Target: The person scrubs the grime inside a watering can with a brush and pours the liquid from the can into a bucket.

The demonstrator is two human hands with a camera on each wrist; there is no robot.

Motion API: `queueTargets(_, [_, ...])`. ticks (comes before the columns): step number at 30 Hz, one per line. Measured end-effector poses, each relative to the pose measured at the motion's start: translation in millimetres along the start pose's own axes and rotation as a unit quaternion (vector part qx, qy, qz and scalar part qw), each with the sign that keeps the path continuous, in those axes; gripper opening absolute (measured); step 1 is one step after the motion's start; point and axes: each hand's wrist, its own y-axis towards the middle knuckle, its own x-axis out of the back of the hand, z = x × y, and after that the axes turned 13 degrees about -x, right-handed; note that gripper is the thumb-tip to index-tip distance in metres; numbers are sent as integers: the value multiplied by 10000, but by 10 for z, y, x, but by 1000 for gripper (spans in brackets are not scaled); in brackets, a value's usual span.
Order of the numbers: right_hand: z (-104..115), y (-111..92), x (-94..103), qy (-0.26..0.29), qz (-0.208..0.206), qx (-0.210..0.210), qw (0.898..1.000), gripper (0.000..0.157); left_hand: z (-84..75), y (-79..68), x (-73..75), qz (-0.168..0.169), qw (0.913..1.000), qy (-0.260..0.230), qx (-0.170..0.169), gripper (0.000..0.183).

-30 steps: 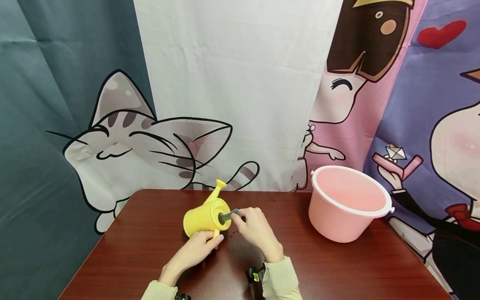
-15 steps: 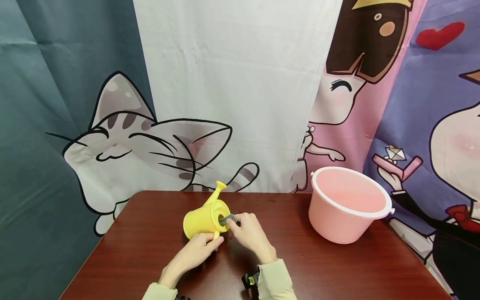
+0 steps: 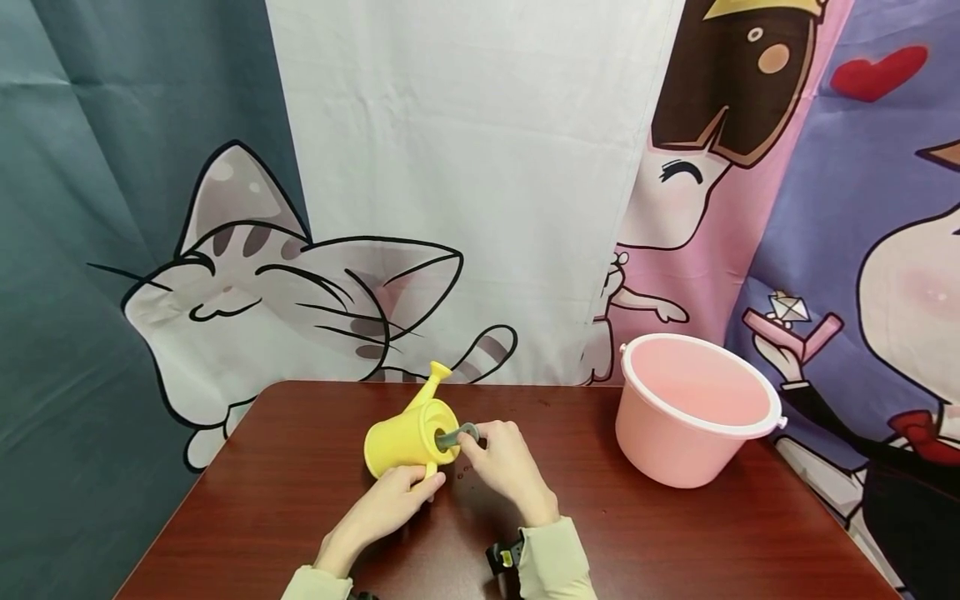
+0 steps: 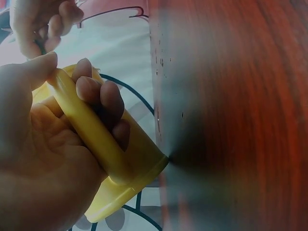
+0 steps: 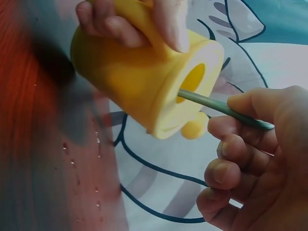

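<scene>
Your left hand (image 3: 390, 502) is wrapped round the handle (image 4: 86, 126) of the yellow watering can (image 3: 392, 444), which lies tilted at or just above the tabletop (image 3: 675, 542), its opening facing your right hand (image 3: 512, 467). That hand pinches a grey-green tool (image 5: 207, 103), its far end hidden inside the can — a sharp change of angle could catch the rim and twist the can, while a slackened pinch could drop the tool inside.

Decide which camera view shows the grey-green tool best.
The right wrist view: the grey-green tool looks largest, its shaft clear between the right hand and the watering can. The head view shows it small; the left wrist view, at most a sliver.
</scene>
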Motion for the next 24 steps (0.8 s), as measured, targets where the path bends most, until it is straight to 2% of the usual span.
queueTargets(4, [40,-4,66,-37,-167,-1,9999,28,-17,9,6,-19,10000,1,-12,44])
queueTargets(12, [89,-52,146,62,-163,11,9998,31,-34,-19,4,31,10000,-89,20,43])
queueTargets(19, [96,-39,134,145,-207,11,9997,30,-23,-9,9,-60,10000,-14,-6,43])
queueTargets(24, [79,-35,65,236,-350,-224,9989,30,-8,-16,10,-39,10000,-61,14,44])
